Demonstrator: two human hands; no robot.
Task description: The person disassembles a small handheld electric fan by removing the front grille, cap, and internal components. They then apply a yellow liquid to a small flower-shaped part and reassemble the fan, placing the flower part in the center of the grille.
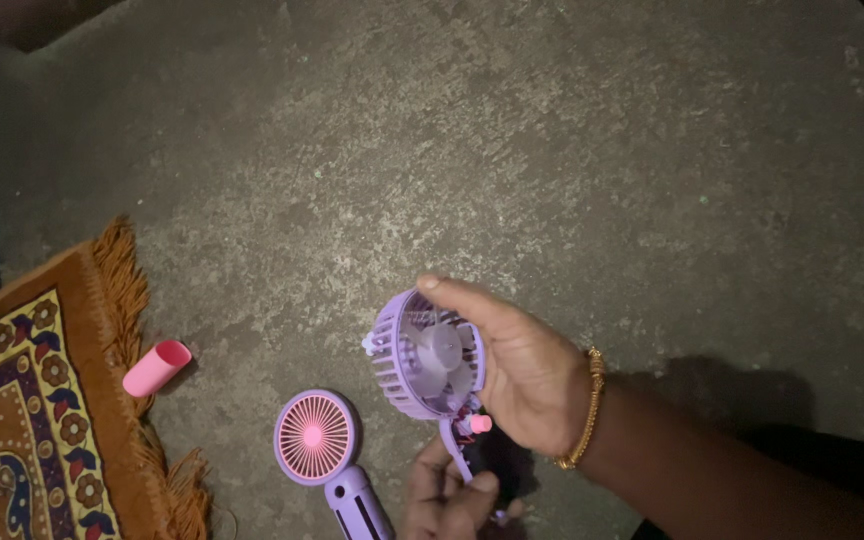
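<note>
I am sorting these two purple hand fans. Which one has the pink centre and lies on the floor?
The fan with the pink grille, lying on the concrete floor near the rug. The other, the all-purple fan, is held by the right hand.

Tube (157, 368) by rug (37, 400), 2nd fan (315, 437) left of held fan (427, 355).

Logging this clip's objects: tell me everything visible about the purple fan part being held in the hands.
The purple fan head looks like plastic: a round cage with slotted ribs around pale blades and a central hub. It is held tilted above the concrete floor. The right hand cups its rim and back, thumb across the top. A thin purple stem runs down to the left hand, with a small pink piece at its base.
</note>
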